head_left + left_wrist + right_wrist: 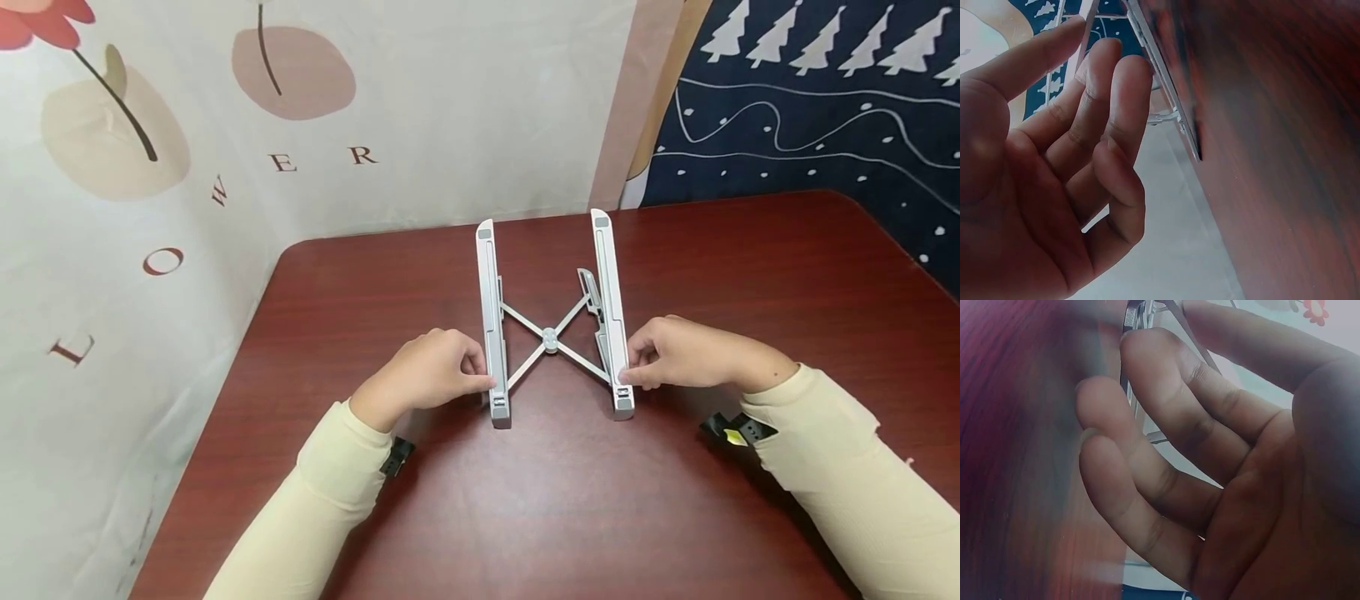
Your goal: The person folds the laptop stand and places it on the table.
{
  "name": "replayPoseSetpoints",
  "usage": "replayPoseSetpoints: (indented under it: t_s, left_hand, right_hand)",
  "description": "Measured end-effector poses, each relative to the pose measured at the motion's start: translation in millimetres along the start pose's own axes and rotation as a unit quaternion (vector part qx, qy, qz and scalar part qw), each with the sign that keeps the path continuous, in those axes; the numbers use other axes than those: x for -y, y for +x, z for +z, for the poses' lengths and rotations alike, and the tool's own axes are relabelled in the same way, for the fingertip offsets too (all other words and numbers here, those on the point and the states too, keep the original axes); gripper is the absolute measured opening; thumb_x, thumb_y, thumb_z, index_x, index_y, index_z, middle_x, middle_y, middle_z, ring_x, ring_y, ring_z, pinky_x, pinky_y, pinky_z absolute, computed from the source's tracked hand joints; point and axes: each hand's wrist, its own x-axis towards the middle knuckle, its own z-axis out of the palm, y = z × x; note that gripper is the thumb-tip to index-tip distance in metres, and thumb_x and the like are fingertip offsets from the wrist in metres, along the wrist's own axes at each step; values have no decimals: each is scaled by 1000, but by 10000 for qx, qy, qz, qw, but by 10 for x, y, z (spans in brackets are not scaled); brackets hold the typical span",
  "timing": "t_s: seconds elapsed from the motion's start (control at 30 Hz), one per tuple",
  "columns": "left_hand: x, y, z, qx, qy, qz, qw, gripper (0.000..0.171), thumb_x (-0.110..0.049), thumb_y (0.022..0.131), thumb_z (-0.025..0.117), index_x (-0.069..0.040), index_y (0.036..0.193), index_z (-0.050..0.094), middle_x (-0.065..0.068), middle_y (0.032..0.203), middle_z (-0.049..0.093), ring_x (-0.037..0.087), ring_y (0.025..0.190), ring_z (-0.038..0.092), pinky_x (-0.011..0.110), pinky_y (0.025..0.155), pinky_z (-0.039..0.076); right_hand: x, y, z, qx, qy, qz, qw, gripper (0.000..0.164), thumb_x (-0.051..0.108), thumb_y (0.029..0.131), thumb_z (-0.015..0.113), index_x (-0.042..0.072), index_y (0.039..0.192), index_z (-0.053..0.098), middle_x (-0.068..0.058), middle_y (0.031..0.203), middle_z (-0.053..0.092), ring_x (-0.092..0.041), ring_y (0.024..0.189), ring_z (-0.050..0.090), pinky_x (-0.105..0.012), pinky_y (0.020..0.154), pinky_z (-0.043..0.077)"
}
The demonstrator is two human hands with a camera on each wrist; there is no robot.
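A silver folding laptop stand stands spread on the table, its two long rails joined by crossed bars with a round hub between them. My left hand pinches the left rail close to its near end, thumb on the top face. At the near end of the right rail, my right hand holds it the same way from the outer side. The left wrist view shows the remaining fingers of that hand loosely bent beside the stand's lower bar. In the right wrist view, bent fingers hide most of the stand.
The dark red wooden table has rounded back corners. Behind it and along its left hangs a pale cloth with flowers and letters. A navy cloth with white trees hangs at the back right. Dark wrist devices sit at both cuffs.
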Motion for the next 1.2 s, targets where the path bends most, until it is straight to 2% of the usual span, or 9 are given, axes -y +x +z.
replayPoseSetpoints:
  t_s: [0.1, 0.4, 0.97, 1.2]
  left_hand:
    - [2, -3, 8, 131, 28, 12, 9999, 21, -37, 85, 78, -28, 69, 68, -16, 63, 63, 5, 62, 55, 29, 64, 43]
    - [4, -1, 8, 76, 29, 67, 9999, 21, -36, 84, 79, -29, 68, 68, -18, 67, 65, 4, 66, 57, 29, 67, 44]
    - [-8, 2, 29, 84, -95, 147, 9998, 19, -34, 83, 80, -27, 70, 70, -16, 69, 67, 3, 67, 59, 27, 67, 46]
    - [-6, 12, 48, 104, -160, 221, 9996, 18, -32, 84, 80, -25, 70, 71, -16, 68, 68, 3, 67, 60, 26, 68, 47]
  right_hand:
    - [14, -3, 9, -14, -15, -56, 10000, 16, 16, 87, 76, 12, 72, 70, 5, 62, 64, -3, 55, 53, -21, 50, 42]
    - [60, -1, 2, -119, -125, -140, 9998, 17, 19, 87, 77, 14, 73, 70, 6, 63, 65, -2, 56, 52, -21, 52, 42]
    - [28, 3, 66, -63, 273, -257, 9993, 17, 18, 90, 75, 11, 75, 70, 2, 64, 66, -5, 58, 55, -21, 54, 44]
    - [35, 13, 66, -49, 263, -103, 9996, 17, 16, 89, 75, 10, 74, 69, 2, 63, 66, -4, 58, 55, -20, 55, 43]
